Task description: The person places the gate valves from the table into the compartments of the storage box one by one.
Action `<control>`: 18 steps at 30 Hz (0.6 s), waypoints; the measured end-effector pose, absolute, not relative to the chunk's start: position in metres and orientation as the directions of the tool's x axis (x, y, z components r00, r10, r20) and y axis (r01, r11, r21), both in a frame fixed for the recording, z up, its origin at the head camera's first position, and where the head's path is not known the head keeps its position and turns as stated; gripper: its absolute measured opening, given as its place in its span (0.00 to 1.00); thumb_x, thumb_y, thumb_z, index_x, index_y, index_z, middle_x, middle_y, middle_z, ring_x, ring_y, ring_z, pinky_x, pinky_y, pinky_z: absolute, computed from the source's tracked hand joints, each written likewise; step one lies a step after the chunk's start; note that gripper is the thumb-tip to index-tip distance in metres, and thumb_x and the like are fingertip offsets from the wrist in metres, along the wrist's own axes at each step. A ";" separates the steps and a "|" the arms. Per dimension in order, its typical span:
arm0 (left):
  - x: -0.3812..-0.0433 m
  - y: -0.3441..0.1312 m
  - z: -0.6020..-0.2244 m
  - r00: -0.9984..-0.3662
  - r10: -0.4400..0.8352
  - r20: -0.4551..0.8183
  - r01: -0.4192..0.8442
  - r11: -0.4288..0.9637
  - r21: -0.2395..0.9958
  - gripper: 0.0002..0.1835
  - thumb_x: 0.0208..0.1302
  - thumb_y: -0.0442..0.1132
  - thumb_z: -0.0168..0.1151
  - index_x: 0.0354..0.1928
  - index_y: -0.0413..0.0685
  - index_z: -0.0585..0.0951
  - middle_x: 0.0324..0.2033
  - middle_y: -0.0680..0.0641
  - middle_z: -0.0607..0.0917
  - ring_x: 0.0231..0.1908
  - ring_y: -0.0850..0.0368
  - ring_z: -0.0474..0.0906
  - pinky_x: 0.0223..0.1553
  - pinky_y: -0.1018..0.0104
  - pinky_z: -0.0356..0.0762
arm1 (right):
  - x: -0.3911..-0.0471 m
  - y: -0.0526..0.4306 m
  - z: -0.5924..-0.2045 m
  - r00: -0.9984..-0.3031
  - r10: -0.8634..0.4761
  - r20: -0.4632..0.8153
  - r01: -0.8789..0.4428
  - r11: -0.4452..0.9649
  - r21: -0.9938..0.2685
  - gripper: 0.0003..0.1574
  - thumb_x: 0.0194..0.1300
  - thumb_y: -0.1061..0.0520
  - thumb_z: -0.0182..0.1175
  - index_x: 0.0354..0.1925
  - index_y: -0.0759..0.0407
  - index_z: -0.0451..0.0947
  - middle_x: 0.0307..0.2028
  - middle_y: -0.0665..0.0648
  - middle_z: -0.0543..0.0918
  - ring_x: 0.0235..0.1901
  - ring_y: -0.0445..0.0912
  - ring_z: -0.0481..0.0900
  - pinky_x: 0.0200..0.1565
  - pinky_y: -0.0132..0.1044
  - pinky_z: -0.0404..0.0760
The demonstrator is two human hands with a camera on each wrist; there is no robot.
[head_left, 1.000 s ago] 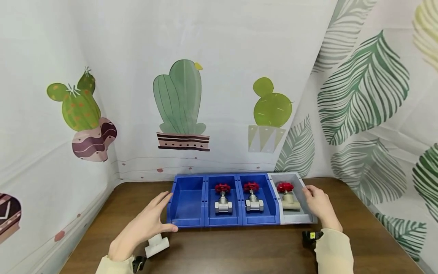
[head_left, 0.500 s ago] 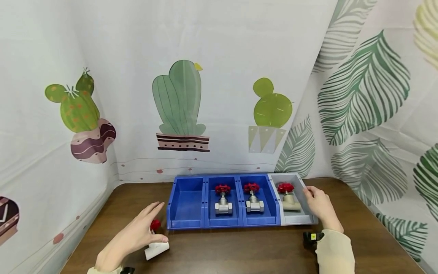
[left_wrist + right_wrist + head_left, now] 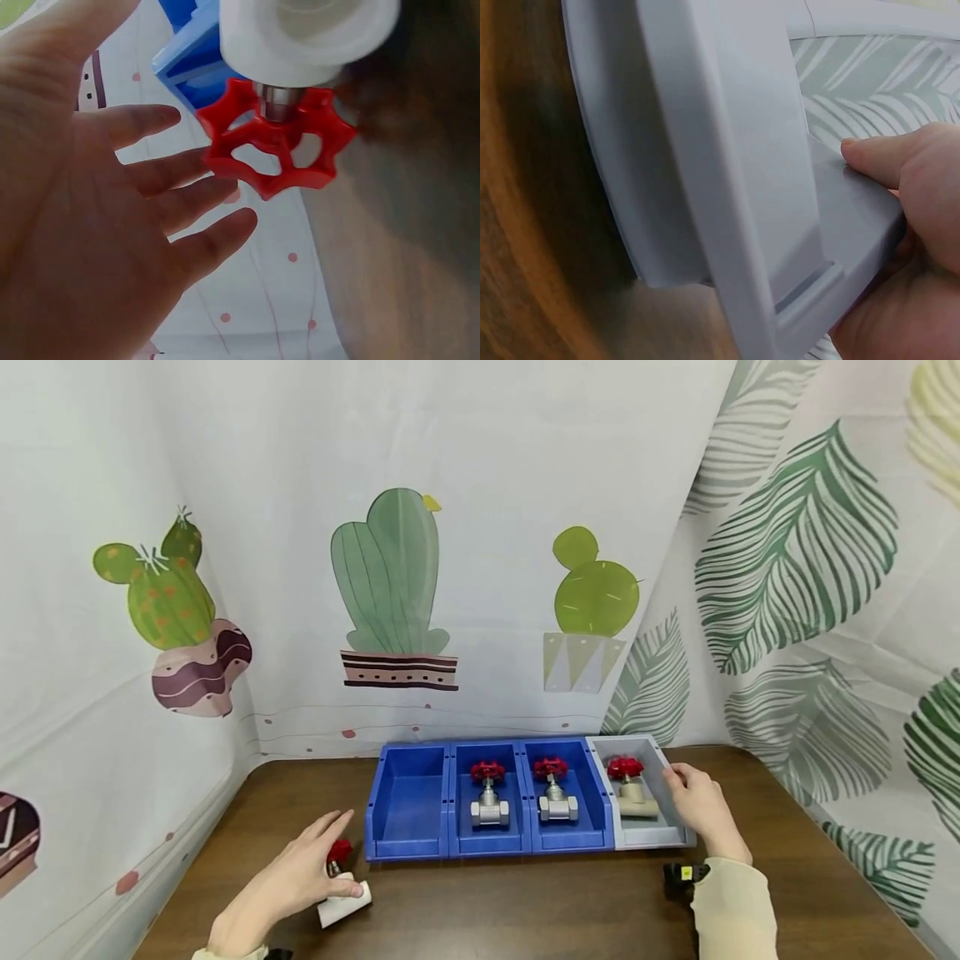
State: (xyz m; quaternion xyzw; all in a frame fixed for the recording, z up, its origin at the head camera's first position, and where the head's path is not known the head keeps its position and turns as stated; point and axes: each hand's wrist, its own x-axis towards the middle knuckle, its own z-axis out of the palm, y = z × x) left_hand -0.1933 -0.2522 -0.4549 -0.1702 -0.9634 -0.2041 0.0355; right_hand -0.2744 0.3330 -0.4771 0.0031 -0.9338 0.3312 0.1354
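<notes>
My left hand is spread around a white tee-shaped valve at the table's left. The valve's red handwheel shows in the left wrist view beside my open fingers, which are not closed round it. In the head view my thumb overlaps the valve's white body. At the right, my right hand grips the side wall of a grey bin, thumb over the rim and the other fingers outside. A beige valve with a red handwheel lies inside that bin.
Three blue bins stand in a row left of the grey one. The left blue bin holds nothing; a metal valve and another metal valve lie in the others. A printed cloth hangs behind the brown table.
My left hand has moved from beside the left blue bin down and left to the white valve, bringing its red handwheel into the head view. My right hand keeps its hold on the grey bin.
</notes>
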 end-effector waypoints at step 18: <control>-0.189 -0.246 -0.468 -0.960 0.278 0.040 0.270 0.874 0.403 0.64 0.29 0.63 0.81 0.68 0.34 0.66 0.59 0.35 0.72 0.58 0.36 0.69 0.53 0.38 0.70 | -0.273 0.331 -0.476 -0.961 0.086 0.262 -0.097 0.783 -0.614 0.26 0.77 0.53 0.45 0.55 0.77 0.72 0.43 0.73 0.82 0.42 0.65 0.80 0.43 0.59 0.75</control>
